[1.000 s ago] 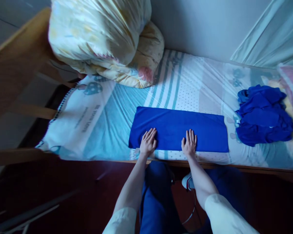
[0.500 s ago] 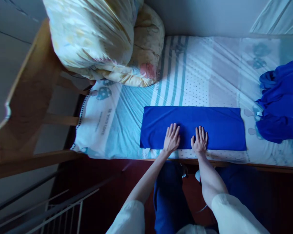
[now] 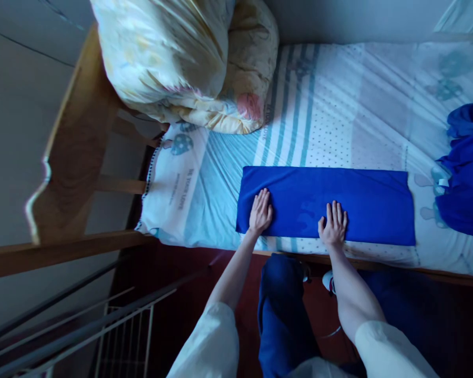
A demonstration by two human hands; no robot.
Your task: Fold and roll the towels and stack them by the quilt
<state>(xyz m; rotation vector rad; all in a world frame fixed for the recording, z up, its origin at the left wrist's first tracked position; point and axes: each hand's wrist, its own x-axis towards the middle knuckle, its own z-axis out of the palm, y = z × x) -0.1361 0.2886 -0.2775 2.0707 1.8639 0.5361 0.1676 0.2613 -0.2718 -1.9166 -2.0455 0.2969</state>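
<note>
Left hand and right hand both palm down, fingers extended, thumbs out, pinching nothing. Both rest along the near side of a royal-blue rectangular fabric piece, set lengthwise near the close edge of a patterned teal-and-white sheet. My read on progress: fabric piece mostly flat, edges fairly straight, probably folded; layer count can't tell. Faint darker mark shows between the hands. Past its right end, apart: crumpled royal-blue fabric pile, unsmoothed, cut off by frame. Puffy cream floral quilt bundled far left, untouched.
</note>
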